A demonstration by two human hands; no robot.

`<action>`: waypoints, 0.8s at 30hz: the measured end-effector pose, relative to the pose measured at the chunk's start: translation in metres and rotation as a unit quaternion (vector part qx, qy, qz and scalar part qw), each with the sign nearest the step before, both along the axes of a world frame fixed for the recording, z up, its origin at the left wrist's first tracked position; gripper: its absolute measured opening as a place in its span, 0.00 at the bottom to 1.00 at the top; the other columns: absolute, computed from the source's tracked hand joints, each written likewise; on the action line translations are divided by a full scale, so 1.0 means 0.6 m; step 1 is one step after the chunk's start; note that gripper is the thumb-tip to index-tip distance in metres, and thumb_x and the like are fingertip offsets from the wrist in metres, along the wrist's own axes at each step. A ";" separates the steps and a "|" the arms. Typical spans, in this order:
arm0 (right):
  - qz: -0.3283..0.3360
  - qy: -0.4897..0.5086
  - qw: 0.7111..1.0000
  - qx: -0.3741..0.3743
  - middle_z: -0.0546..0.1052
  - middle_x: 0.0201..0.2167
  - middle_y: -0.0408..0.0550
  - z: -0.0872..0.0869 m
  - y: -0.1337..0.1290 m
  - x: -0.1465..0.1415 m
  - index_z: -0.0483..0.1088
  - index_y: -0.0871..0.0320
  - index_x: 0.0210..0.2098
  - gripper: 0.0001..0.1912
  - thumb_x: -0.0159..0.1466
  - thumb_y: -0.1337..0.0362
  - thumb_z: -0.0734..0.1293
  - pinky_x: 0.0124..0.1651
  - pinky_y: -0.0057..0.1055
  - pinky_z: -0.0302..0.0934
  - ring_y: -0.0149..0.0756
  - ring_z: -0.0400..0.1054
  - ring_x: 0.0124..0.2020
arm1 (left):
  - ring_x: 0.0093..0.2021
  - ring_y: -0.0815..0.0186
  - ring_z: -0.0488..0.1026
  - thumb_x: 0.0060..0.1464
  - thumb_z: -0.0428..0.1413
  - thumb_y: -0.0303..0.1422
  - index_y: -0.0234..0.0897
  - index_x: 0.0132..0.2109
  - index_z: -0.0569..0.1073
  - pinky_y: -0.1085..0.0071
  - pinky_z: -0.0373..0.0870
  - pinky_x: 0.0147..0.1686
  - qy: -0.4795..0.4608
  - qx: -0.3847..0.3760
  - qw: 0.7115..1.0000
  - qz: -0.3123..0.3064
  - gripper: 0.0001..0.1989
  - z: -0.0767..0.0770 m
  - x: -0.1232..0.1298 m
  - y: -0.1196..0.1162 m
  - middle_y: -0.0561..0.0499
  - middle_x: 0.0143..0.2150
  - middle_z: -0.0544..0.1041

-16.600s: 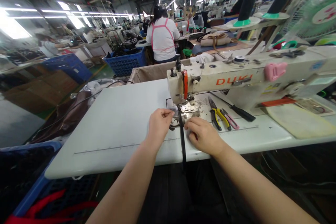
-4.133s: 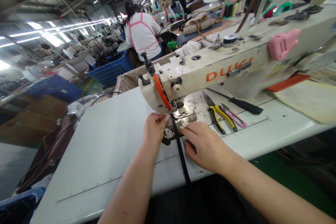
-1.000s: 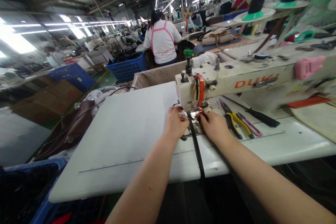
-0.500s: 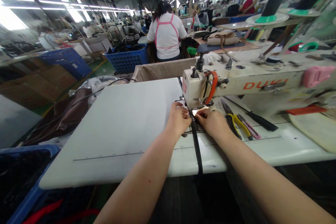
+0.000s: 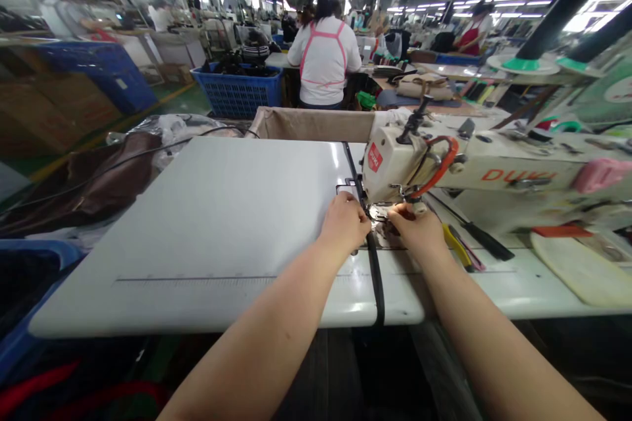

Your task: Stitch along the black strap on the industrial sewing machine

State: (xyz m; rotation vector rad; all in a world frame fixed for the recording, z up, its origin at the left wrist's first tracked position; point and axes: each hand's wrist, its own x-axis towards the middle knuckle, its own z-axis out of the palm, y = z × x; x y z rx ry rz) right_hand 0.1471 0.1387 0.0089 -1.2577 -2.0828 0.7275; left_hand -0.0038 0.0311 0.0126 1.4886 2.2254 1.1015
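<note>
A long black strap [image 5: 376, 279] runs over the white sewing table [image 5: 237, 210], past the left side of the sewing machine's head [image 5: 388, 171], and hangs over the front edge. My left hand [image 5: 345, 222] is closed, thumb and fingers pinching the strap just left of the needle area. My right hand [image 5: 419, 233] reaches in at the right of the presser foot [image 5: 380, 216], fingertips pressed together. What they hold, if anything, is hidden. A small lamp lights the spot between both hands.
Yellow-handled pliers [image 5: 458, 247] and a black-handled tool [image 5: 486, 240] lie right of my right hand. A fabric-lined bin [image 5: 316, 123] stands behind the table. Blue crates [image 5: 239, 89] and a seated co-worker [image 5: 324, 59] are farther back.
The view has turned a little. My right hand has moved right, away from my left hand, widening the gap between them. The strap now lies farther left of the needle area.
</note>
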 end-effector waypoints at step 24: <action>0.021 0.216 0.969 -0.119 0.83 0.48 0.54 0.052 -0.090 0.070 0.71 0.55 0.24 0.07 0.53 0.60 0.70 0.38 0.32 0.66 0.50 0.79 0.52 | 0.51 0.53 0.75 0.58 0.66 0.33 0.44 0.34 0.85 0.57 0.69 0.56 0.046 -0.004 0.997 0.055 0.04 0.002 0.015 0.012 0.46 0.41 0.80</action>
